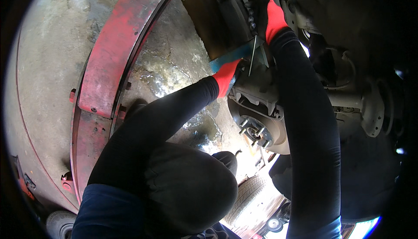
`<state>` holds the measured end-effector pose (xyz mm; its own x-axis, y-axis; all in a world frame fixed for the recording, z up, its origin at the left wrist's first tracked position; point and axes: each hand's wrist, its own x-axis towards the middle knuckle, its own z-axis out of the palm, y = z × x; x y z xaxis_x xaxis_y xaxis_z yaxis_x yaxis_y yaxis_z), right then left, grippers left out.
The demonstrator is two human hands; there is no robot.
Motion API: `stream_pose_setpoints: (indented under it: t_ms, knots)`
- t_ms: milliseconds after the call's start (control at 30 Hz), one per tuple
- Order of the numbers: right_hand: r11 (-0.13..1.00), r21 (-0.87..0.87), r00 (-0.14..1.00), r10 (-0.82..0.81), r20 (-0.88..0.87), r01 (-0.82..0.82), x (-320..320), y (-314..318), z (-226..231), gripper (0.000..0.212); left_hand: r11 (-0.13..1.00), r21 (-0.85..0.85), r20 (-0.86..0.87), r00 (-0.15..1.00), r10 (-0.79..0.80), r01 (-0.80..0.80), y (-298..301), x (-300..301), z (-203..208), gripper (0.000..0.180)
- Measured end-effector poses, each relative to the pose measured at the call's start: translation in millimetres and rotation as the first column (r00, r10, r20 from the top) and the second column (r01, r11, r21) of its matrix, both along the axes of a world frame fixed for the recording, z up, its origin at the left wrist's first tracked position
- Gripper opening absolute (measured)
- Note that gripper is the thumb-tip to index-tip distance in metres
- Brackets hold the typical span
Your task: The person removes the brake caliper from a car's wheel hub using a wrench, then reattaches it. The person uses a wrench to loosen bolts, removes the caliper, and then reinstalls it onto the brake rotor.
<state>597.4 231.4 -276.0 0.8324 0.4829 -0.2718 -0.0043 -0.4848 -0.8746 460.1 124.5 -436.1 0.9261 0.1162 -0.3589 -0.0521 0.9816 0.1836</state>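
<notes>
My left hand [227,78], in a red glove with dark fingers, is at the left side of a brake caliper [257,90]. Its fingers look curled in, but what they hold is hidden. Higher up and to the right, my right hand [273,20] wears a matching glove; its fingers vanish into the shadow beside a knobbly dark metal part [250,16]. A thin, pale metal rod [252,56] slants between the two hands, its ends unclear. Below the caliper is a brake disc [278,132] with a hub [253,133] and several bare wheel studs.
A long red steel beam [117,47] curves along the left over the stained concrete floor [48,65]. Dark suspension and axle parts [348,99] fill the right. A tyre [248,195] lies near the bottom. My knee [191,186] is between my arms.
</notes>
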Motion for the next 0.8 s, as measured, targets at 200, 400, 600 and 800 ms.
stream_pose_setpoints:
  t_ms: [200, 400, 600, 800]
  knots:
    - [0.988, -0.063, 0.960, 0.155, 0.234, -0.144, -61, 8, 30, 0.053, 0.984, -0.077, -0.031, 0.986, -0.162, 0.159, 13, -9, 20, 0.049]
    - [0.983, -0.092, 0.712, 0.179, 0.679, -0.160, -58, 9, 11, 0.053, 0.954, -0.198, 0.102, 0.972, -0.210, 0.226, 10, -13, 34, 0.043]
    - [0.956, -0.260, 0.699, 0.280, 0.659, -0.137, -84, 8, 29, 0.041, 0.966, -0.195, 0.192, 0.973, -0.130, 0.168, 7, -7, 22, 0.035]
    - [0.959, -0.240, 0.667, 0.279, 0.690, -0.153, -99, 6, 33, 0.034, 0.979, -0.155, 0.080, 0.990, -0.120, 0.131, 9, -10, 27, 0.035]
